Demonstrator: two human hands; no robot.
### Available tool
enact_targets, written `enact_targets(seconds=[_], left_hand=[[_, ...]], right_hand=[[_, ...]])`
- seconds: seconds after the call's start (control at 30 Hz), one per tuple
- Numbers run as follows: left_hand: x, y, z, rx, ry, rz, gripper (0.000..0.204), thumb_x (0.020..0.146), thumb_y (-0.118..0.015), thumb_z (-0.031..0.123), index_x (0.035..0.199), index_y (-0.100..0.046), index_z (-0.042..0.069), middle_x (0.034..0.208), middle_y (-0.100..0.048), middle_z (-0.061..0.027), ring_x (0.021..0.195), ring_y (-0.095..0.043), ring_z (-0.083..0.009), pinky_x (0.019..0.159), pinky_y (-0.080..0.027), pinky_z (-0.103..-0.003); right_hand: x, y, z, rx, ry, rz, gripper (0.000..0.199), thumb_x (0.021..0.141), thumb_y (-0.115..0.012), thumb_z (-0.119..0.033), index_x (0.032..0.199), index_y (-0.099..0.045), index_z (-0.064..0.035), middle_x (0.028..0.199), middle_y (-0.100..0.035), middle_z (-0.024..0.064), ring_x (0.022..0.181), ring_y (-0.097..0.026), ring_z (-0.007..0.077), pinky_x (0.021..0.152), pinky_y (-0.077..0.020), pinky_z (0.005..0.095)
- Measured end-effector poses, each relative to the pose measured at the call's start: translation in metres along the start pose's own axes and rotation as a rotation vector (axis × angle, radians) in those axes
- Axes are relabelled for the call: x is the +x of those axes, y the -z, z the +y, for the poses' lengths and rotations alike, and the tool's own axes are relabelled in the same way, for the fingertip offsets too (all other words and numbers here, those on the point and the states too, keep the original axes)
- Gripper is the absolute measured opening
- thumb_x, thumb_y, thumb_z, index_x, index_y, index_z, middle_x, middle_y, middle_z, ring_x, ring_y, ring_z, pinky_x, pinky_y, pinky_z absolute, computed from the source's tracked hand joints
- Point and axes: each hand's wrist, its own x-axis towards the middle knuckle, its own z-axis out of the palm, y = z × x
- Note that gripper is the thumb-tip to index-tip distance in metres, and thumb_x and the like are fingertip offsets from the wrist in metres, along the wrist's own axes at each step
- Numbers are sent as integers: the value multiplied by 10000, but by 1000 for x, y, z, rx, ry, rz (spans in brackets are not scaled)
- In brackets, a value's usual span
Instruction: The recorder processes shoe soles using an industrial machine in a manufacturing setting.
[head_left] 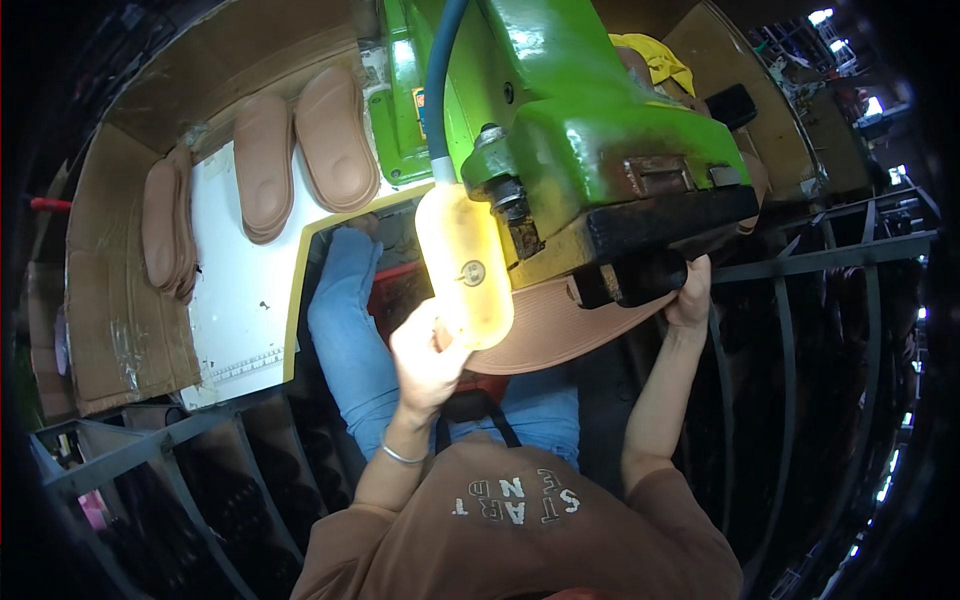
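A brown shoe sole (545, 325) with a ribbed face lies crosswise under the black head of a green machine (600, 150). My left hand (428, 355) is closed on the sole's left end, its fingertips partly hidden by the glow of a lamp. At the right end my right hand (690, 295) grips the sole's edge, close beside a black roller-like part (650, 277). The middle of the sole's far edge is hidden beneath the machine head. The lit, oval yellow lamp (463, 230) hangs on a blue-grey hose just above my left hand.
On the white tabletop (240, 330) at left stand several stacked brown soles (265, 170), walled by cardboard (130, 300). A yellow cloth (655, 60) lies behind the machine. Metal racks (850, 260) flank me on both sides.
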Motion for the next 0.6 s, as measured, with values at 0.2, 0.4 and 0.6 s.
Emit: enact_targets(seconds=[0.2,0.4,0.6], left_hand=[[0,20,13,51,52,6,208,743,-696,-8,925,-617,-68,844,-656,-104,767,-616,-120,726,-497,-246],[-7,-27,-5,-110,22,41,155,764,-697,12,892,-633,-49,868,-658,-81,774,-602,-106,714,-488,-240],[8,-59,-22,-105,-15,45,230,718,-755,11,912,-647,-48,788,-663,-50,703,-594,-82,664,-491,-248]], right_hand=[[-4,-8,15,37,32,-88,277,761,-634,-77,1012,-543,-4,915,-585,36,858,-544,99,783,-405,222],[-33,43,19,0,104,74,395,760,-701,-169,1072,-518,-14,977,-586,72,932,-560,164,835,-417,266],[-39,62,8,-35,94,209,293,811,-624,-128,1051,-521,4,955,-575,74,904,-553,149,819,-416,259]])
